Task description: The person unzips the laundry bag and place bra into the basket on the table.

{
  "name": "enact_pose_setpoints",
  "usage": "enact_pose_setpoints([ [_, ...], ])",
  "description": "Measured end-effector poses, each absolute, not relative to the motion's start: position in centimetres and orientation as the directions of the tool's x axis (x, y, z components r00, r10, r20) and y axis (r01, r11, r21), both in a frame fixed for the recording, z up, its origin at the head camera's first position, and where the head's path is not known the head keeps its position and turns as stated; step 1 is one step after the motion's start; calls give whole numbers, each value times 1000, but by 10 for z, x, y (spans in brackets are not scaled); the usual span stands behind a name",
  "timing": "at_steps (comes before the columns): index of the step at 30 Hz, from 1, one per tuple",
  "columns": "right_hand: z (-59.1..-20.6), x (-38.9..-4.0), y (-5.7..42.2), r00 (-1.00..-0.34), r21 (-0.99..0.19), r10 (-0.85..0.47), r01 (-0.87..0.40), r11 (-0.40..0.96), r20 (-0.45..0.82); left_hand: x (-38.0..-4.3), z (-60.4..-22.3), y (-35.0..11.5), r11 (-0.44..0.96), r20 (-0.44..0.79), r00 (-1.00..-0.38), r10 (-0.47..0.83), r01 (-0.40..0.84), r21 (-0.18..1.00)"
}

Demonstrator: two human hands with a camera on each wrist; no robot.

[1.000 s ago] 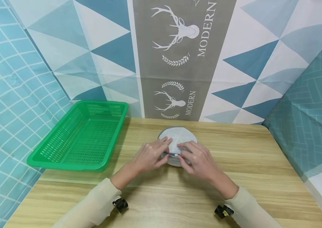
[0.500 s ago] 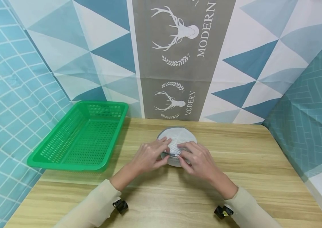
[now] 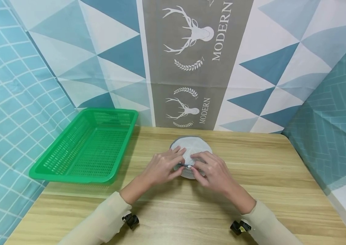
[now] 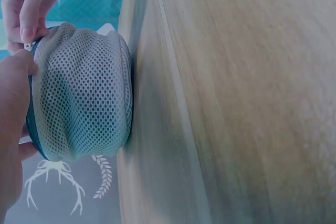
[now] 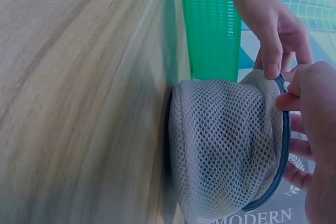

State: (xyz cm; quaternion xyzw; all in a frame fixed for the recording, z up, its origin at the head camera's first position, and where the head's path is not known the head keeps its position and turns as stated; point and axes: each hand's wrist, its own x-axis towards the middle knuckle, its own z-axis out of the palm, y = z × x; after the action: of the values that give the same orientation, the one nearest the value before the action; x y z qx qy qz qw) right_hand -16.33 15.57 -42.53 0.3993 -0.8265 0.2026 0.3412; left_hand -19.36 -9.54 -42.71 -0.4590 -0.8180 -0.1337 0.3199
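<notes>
A round white mesh laundry bag (image 3: 195,143) with a dark zipper edge stands on the table. My left hand (image 3: 160,168) pinches the zipper edge on the left of its near side. Close beside it, my right hand (image 3: 215,172) pinches the edge at the small white zipper pull (image 3: 189,166). Both wrist views show the bag's mesh side wall (image 4: 86,90) standing up with soft folds. Along its top rim runs the dark zipper band (image 5: 285,145), partly covered by fingers. What the bag holds, if anything, cannot be made out.
A green perforated plastic basket (image 3: 119,146) stands at the left of the wooden table (image 3: 252,160). Patterned cloth (image 3: 188,75) hangs behind the table, and blue cloths cover the left and right sides.
My left hand has shifted slightly to the right along the zipper, closer to the right hand. The right hand and the bag stay nearly in place.
</notes>
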Motion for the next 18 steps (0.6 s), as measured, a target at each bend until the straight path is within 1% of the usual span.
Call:
enact_pose_setpoints([
  [8, -427, -164, 159, -424, -52, -534, -815, 577, 731, -194, -425, -98, 526, 645, -356, 676, 846, -85],
  [18, -425, -164, 161, -423, -40, -539, -811, 584, 728, -195, -425, -98, 524, 664, -354, 658, 849, -67],
])
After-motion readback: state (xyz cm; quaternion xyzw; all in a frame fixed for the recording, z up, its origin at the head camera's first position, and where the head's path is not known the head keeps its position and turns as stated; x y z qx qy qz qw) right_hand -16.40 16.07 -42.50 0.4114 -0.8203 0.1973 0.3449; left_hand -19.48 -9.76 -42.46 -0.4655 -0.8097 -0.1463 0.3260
